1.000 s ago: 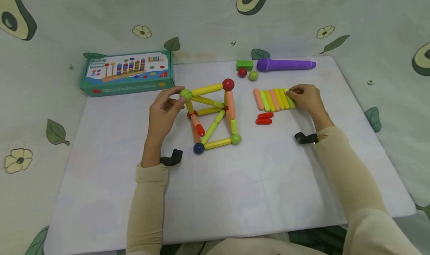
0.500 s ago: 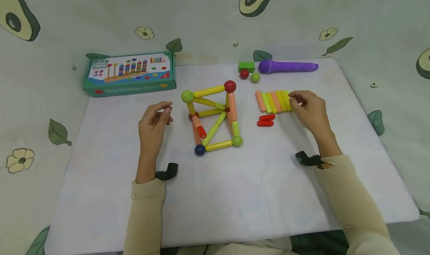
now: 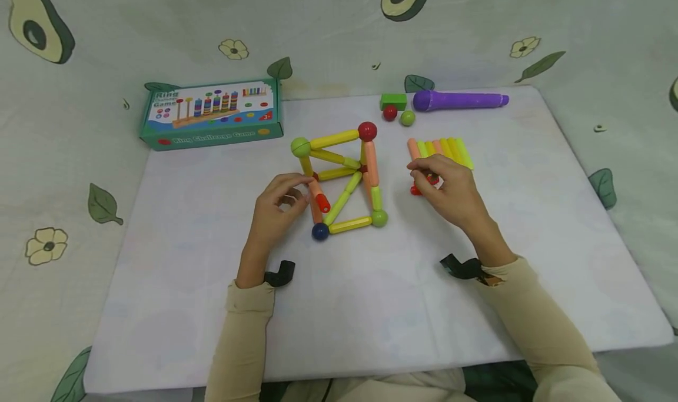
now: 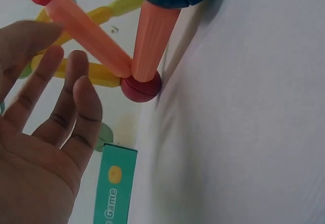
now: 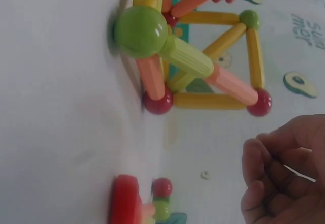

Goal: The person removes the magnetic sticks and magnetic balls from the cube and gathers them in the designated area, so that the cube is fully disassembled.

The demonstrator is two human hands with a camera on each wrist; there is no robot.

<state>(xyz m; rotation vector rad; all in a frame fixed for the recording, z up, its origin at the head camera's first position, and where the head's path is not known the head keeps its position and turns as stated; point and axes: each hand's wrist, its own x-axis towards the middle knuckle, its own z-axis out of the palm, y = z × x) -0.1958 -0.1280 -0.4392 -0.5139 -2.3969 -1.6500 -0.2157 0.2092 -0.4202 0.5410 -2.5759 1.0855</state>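
Observation:
A frame of magnetic sticks (image 3: 350, 225) and balls stands mid-table, with a blue ball (image 3: 320, 232) at its near left corner and a green ball (image 3: 379, 218) at its near right. From its left side a salmon stick with a red end piece (image 3: 323, 203) slants up. Close by that stick is my left hand (image 3: 278, 208), its fingers loosely bent and overlapping the stick in the left wrist view. My right hand (image 3: 450, 190) hovers over the red sticks (image 3: 416, 190), partly covering them. In the right wrist view its fingers (image 5: 252, 165) curl loosely around nothing.
Behind my right hand lies a row of salmon, green and yellow sticks (image 3: 464, 153). Farther back are a green block (image 3: 394, 102), a red ball (image 3: 389, 113), a small green ball (image 3: 407, 118) and a purple microphone-shaped thing (image 3: 461, 100). A game box (image 3: 212, 137) lies back left.
My left hand let go of the frame's upper green ball, drew back left, then came in beside the salmon stick. My right hand left the row's right end and moved left over the red sticks.

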